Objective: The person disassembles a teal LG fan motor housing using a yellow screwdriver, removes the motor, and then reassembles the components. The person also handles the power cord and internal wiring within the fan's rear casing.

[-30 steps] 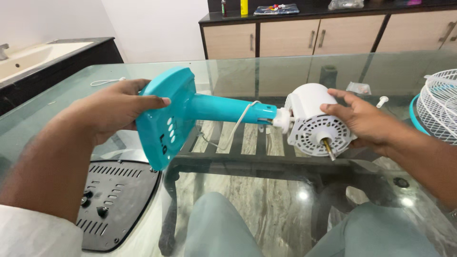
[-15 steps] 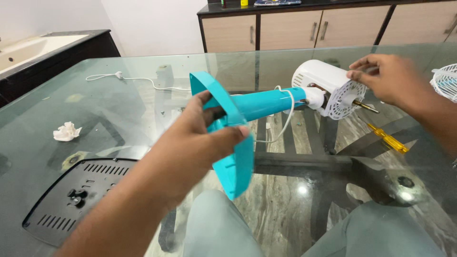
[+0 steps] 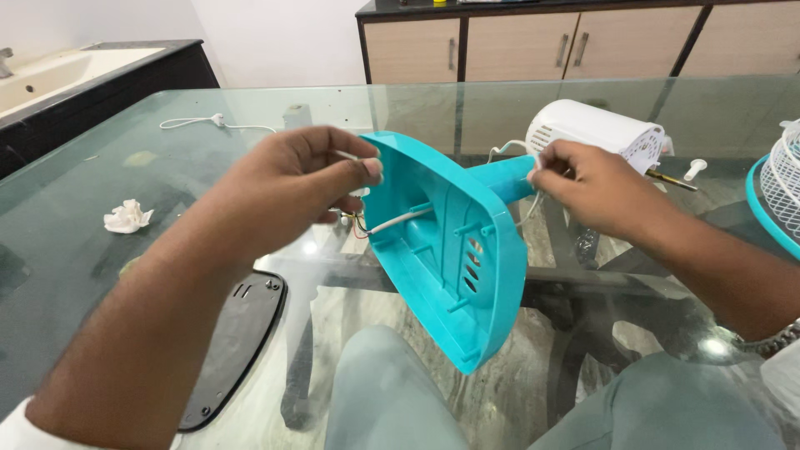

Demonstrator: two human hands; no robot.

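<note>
Teal fan base point(image 3: 454, 250) tilted above the glass surface point(image 3: 100, 167), hollow ribbed underside facing camera. Left hand point(image 3: 292, 187) pinched its wires; right hand point(image 3: 596, 187) gripped the cord. Earlier, left hand covered the base.

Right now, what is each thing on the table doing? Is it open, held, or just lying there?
Teal fan base: tipped up, hollow underside showing, wires hanging out.
Left hand: pinching the base's rim.
Right hand: touching the teal stem.
White motor housing: lying on its side.
Black bottom cover: off, lying flat.
Crumpled tissue: lying loose.
</note>
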